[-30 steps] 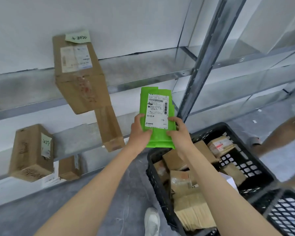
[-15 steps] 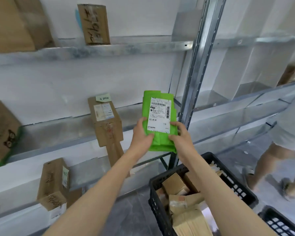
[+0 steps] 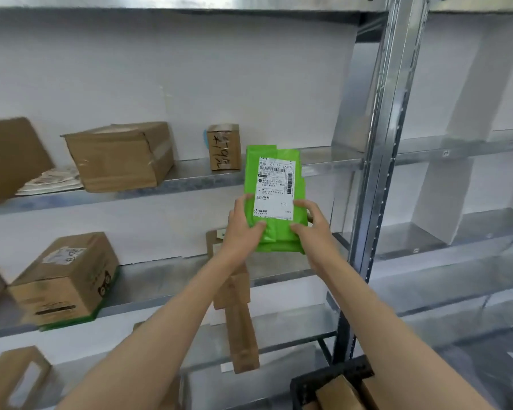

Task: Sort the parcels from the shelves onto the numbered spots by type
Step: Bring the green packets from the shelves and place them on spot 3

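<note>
A galvanised shelving rack [image 3: 190,180] fills the frame against a white wall, its upright post [image 3: 376,173] rising on the right. Brown cardboard boxes sit on the left half of the shelves: a large dented box [image 3: 119,158] on the upper shelf, a taped box with a green base [image 3: 65,279] on the shelf below, and a tall narrow box [image 3: 240,321] standing lower down, partly hidden by the person's left forearm. A black plastic crate [image 3: 323,377] holding more cartons shows at the near right corner. A bright green parcel [image 3: 277,233] is held upright in the air in front of the rack, just left of the post, its top level with the upper shelf and near a small box with handwriting [image 3: 223,147]. The left hand [image 3: 243,223] and right hand [image 3: 310,223] clamp its lower half from either side, thumbs pressed on the front, fingers wrapped round the edges. The wrapping is glossy, creased plastic. A white shipping label [image 3: 274,187] with barcodes and printed characters covers most of the front.
</note>
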